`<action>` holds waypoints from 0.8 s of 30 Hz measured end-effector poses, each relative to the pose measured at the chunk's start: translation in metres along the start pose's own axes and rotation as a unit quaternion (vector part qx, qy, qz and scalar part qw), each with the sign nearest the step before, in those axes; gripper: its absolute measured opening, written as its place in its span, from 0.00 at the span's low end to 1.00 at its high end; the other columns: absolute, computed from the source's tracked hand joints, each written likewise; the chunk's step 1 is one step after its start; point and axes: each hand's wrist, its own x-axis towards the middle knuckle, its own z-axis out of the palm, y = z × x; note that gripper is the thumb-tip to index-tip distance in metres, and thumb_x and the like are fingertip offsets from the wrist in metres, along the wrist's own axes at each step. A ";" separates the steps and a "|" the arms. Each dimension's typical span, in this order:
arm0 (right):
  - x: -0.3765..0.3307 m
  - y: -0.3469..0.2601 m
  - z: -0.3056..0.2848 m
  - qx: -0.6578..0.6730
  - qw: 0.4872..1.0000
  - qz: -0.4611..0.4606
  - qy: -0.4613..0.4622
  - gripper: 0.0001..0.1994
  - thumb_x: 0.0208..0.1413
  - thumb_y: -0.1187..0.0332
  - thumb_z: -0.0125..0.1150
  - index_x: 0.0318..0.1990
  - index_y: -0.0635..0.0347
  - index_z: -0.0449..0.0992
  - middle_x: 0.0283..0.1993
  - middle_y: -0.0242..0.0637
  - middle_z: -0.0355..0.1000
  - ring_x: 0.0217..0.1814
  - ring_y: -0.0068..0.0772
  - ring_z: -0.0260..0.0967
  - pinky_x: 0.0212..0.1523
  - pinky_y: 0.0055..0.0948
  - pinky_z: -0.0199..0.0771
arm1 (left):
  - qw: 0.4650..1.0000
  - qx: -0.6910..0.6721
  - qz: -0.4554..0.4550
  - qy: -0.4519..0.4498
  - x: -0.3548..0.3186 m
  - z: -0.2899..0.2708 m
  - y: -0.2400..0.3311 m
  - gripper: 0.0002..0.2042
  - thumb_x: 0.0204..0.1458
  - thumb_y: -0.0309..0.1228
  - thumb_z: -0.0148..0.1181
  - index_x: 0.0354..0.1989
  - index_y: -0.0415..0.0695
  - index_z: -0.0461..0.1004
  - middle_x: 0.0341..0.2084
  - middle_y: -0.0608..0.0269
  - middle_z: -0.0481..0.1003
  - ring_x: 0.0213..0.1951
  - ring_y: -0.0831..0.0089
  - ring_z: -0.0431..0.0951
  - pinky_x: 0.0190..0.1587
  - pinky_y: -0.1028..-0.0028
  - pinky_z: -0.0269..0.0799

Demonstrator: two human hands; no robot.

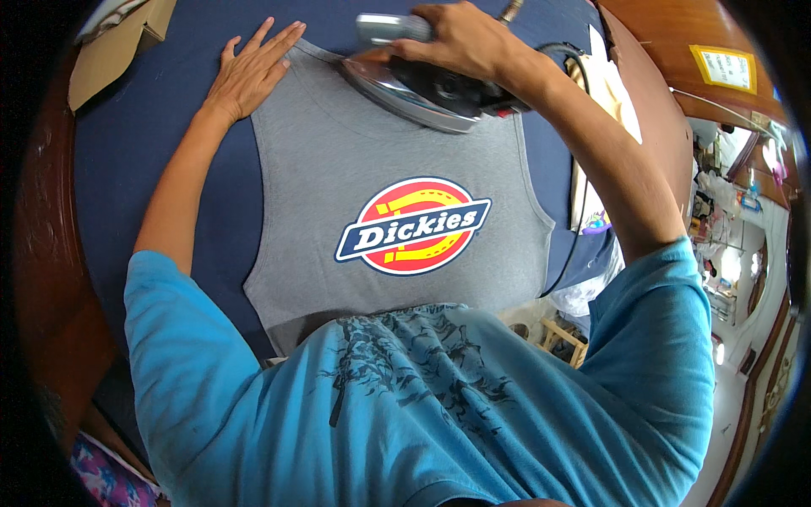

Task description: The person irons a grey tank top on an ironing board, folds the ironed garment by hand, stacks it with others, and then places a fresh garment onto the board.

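Note:
A grey sleeveless shirt (312,177) with a red, yellow and navy printed logo lies spread flat on a dark blue cloth (211,186). My right hand (460,38) is wrapped round the handle of a clothes iron (422,89), whose soleplate rests on the shirt near its neckline, at the far side. The iron looks slightly blurred. My left hand (253,72) lies flat with its fingers stretched out, at the shirt's far left shoulder edge, partly on the blue cloth. It holds nothing.
An open cardboard box (118,55) stands at the far left. The iron's dark cord (579,169) runs down the right side, beside a pale cloth or bag (621,106). A clear plastic bag (583,296) and a wooden stool (564,338) are at the right, below the table's edge.

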 end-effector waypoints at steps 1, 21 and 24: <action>-0.009 0.019 0.012 -0.016 0.999 -0.012 0.030 0.27 0.46 0.43 0.53 0.41 0.59 0.74 0.27 0.49 0.74 0.26 0.39 0.75 0.29 0.30 0.75 | 1.000 -0.003 0.003 -0.005 -0.001 0.000 0.002 0.23 0.56 0.41 0.30 0.63 0.65 0.48 0.62 0.79 0.49 0.65 0.71 0.43 0.63 0.54 0.33; -0.068 -0.008 0.019 -0.038 0.984 -0.123 -0.124 0.25 0.44 0.48 0.59 0.44 0.58 0.71 0.26 0.44 0.74 0.29 0.41 0.74 0.33 0.34 0.75 | 1.000 0.004 -0.003 -0.022 -0.001 -0.003 0.003 0.25 0.54 0.37 0.33 0.63 0.65 0.48 0.62 0.79 0.50 0.65 0.71 0.44 0.63 0.54 0.33; -0.071 -0.001 0.018 -0.029 0.988 -0.120 -0.091 0.23 0.45 0.50 0.59 0.40 0.62 0.73 0.28 0.44 0.74 0.27 0.40 0.74 0.31 0.32 0.75 | 1.000 -0.003 -0.003 -0.024 -0.004 -0.004 0.001 0.25 0.53 0.37 0.33 0.63 0.66 0.48 0.62 0.80 0.50 0.65 0.71 0.44 0.63 0.54 0.33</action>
